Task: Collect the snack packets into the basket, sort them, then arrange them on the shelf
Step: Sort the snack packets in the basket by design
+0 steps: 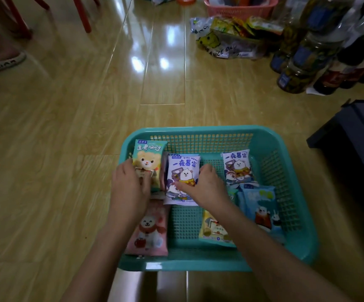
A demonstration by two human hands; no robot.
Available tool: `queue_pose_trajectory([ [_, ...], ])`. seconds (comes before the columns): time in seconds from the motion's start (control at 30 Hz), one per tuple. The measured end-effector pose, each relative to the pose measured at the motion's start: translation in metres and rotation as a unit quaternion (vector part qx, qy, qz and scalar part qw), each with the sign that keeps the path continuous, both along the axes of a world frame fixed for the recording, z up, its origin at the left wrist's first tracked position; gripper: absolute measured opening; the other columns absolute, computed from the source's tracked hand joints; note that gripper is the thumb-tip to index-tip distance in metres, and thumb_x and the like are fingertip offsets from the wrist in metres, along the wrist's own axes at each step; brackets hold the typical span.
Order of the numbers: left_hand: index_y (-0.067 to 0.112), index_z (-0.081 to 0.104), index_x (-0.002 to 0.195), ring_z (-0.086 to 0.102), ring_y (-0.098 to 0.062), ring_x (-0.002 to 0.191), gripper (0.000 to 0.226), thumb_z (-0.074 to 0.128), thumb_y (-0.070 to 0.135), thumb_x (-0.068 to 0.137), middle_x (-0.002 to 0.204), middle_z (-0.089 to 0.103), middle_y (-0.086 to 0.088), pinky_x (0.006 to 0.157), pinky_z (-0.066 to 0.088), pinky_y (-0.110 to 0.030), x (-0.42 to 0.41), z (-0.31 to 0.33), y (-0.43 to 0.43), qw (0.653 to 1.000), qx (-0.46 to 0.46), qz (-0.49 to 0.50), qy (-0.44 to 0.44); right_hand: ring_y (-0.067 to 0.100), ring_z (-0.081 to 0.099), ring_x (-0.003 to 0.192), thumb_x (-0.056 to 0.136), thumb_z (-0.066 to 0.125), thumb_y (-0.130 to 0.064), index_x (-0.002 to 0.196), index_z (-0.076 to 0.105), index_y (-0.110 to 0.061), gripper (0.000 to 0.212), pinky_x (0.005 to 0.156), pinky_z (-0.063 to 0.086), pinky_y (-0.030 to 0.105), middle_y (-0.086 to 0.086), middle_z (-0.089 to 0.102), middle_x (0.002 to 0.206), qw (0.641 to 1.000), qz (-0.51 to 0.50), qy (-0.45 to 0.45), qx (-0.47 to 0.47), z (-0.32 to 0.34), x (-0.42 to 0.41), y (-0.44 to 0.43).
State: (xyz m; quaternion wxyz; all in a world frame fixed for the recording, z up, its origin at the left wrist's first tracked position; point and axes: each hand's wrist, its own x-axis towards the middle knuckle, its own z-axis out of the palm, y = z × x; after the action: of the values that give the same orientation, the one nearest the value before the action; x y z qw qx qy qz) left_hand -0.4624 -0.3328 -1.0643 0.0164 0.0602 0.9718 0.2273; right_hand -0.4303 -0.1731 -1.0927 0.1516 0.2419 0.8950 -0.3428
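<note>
Teal basket [198, 130]: head view, holds the nearby packets.
Left hand [131, 188]: fingers curled on green packet [149, 158], directly ahead of the fingertips.
Right hand [202, 186]: thumb pinches white packet [183, 168], beneath and left.
Long axis: both packets point away from the wrists.

Person showing two bare hands and bare forearms

The left hand [131, 188] and right hand [205, 186] are showing uncovered, and the left forearm [102, 253] and right forearm [270, 253] are showing bare right to the lower edge of the view; the wide lens is making both forearms look broad near that edge and slimmer toward the wrists, the left hand is blurring slightly, and dim light is shading the forearms, leaving the nails too small to make out
</note>
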Motion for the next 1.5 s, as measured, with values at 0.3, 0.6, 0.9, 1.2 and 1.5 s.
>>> queue_pose_trajectory([
  [0.3, 0.005, 0.051, 0.110, 0.046, -0.032, 0.110, 0.058, 0.065, 0.051, 0.077, 0.107, 0.061, -0.017, 0.076, 0.041, -0.039, -0.037, 0.008, -0.003, 0.990, -0.096, 0.026, -0.096, 0.028, 0.058, 0.090, 0.088, 0.051, -0.052, 0.096, 0.049, -0.011, 0.042, 0.064, 0.037, 0.031, 0.009, 0.060, 0.095, 0.999, 0.011, 0.013, 0.048, 0.000, -0.007, -0.010],
  [0.6, 0.009, 0.054, 0.092, 0.060, -0.029, 0.084, 0.042, 0.075, 0.039, 0.072, 0.090, 0.063, -0.008, 0.072, 0.049, -0.044, -0.048, 0.008, -0.014, 0.987, 0.037, 0.034, -0.152, 0.030, 0.064, 0.089, 0.091, 0.054, -0.038, 0.101, 0.064, -0.003, 0.039, 0.073, 0.048, 0.035, 0.015, 0.069, 0.096, 0.974, -0.176, 0.117, -0.081, 0.013, -0.003, 0.084],
  [0.9, 0.021, 0.056, 0.086, 0.066, -0.025, 0.086, 0.007, 0.053, 0.016, 0.090, 0.099, 0.069, -0.011, 0.082, 0.052, -0.042, -0.020, 0.011, -0.012, 0.916, 0.322, 0.077, -0.226, 0.036, 0.048, 0.115, 0.088, 0.061, -0.028, 0.122, 0.041, 0.001, 0.049, 0.090, 0.041, 0.041, 0.022, 0.047, 0.128, 0.974, -0.156, 0.006, 0.162, -0.006, 0.011, 0.098],
  [1.2, 0.014, 0.054, 0.102, 0.062, -0.019, 0.077, 0.010, 0.049, 0.014, 0.093, 0.092, 0.066, -0.007, 0.075, 0.054, -0.033, 0.047, 0.015, 0.042, 0.851, 0.327, -0.055, -0.407, 0.028, 0.041, 0.117, 0.083, 0.059, -0.014, 0.112, 0.056, -0.012, 0.029, 0.095, 0.030, 0.035, 0.009, 0.052, 0.120, 0.970, -0.110, 0.128, 0.174, -0.002, 0.017, 0.097],
  [1.5, 0.009, 0.067, 0.096, 0.069, -0.017, 0.083, 0.028, 0.064, 0.034, 0.084, 0.092, 0.073, -0.007, 0.080, 0.056, -0.036, 0.066, -0.029, 0.065, 0.937, 0.102, -0.120, -0.313, 0.026, 0.059, 0.094, 0.085, 0.054, -0.007, 0.093, 0.064, -0.016, 0.016, 0.086, 0.048, 0.047, 0.002, 0.064, 0.093, 0.981, -0.041, 0.178, 0.067, 0.004, 0.017, 0.074],
])
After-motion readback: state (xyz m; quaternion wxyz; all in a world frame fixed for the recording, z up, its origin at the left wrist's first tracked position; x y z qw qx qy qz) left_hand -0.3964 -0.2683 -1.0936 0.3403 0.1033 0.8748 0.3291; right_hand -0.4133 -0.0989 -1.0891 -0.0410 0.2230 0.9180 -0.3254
